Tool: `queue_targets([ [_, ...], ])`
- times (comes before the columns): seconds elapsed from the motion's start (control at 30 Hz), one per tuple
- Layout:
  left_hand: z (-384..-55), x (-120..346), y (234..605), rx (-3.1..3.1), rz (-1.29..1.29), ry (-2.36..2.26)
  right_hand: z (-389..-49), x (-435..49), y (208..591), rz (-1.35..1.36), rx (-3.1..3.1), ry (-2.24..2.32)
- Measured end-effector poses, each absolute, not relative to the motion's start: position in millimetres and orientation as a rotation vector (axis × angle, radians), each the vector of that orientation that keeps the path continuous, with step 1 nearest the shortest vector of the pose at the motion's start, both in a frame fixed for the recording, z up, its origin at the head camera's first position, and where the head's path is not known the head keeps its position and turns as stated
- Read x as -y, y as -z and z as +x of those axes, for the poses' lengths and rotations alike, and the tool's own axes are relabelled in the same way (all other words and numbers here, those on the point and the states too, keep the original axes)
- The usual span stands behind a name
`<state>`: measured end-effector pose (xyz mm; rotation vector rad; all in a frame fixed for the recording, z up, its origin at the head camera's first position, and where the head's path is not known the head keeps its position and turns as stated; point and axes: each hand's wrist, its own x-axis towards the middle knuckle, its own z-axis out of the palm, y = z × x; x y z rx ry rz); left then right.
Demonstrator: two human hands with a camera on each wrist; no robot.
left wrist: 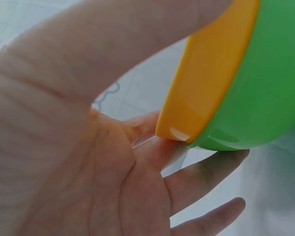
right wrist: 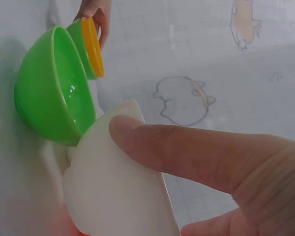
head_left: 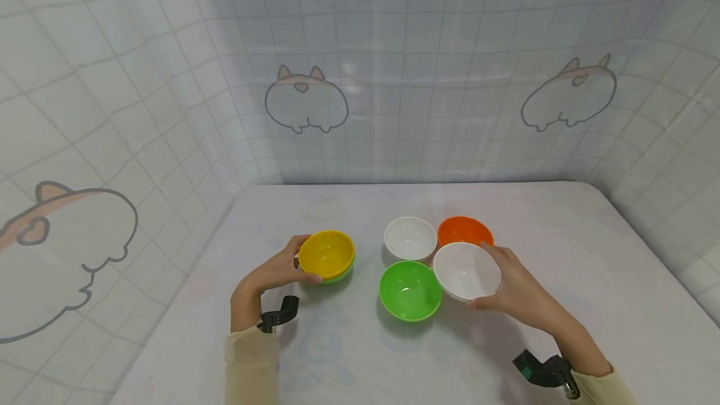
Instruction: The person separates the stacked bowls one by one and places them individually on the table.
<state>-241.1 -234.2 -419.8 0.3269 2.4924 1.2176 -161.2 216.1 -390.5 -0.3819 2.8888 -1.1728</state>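
Note:
On the left, my left hand point(head_left: 279, 269) grips a yellow bowl point(head_left: 327, 255) that is nested in a green bowl point(left wrist: 273, 83). The thumb lies on the near side and the fingers reach round the outside; whether this pair touches the table I cannot tell. My right hand point(head_left: 520, 289) pinches a white bowl point(head_left: 465, 270) by its rim, thumb in front and fingers behind. That white bowl is slightly tilted, beside a second green bowl point(head_left: 410, 292) and in front of an orange bowl point(head_left: 464, 230), which it partly hides.
Another white bowl point(head_left: 410, 238) stands on the table behind the second green bowl. The table point(head_left: 349, 355) has a white cover. Grid-patterned curtains point(head_left: 427, 80) with cartoon animal prints hang at its back and sides. Each wrist wears a black camera mount point(head_left: 279, 314).

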Motion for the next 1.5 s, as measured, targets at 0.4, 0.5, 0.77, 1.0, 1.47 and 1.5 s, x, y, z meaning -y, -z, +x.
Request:
queue_targets([
  [0.4,-240,233,418,-2.493,0.302,-1.215,-154,-221,402,-0.301,-2.859,1.190],
  [0.5,-241,233,419,-2.490,0.299,-1.219,-153,-223,406,-0.280,-2.839,1.180],
  [0.77,-241,232,419,-2.493,0.302,-1.220,-150,-224,416,-0.237,-2.795,1.157],
  [1.0,-241,233,420,-2.487,0.304,-1.226,-150,-225,423,-0.254,-2.815,1.156],
  [1.47,-241,234,421,-2.482,0.325,-1.234,-148,-225,425,-0.268,-2.816,1.164],
  [1.5,-241,234,421,-2.484,0.327,-1.233,-148,-225,425,-0.273,-2.814,1.168],
])
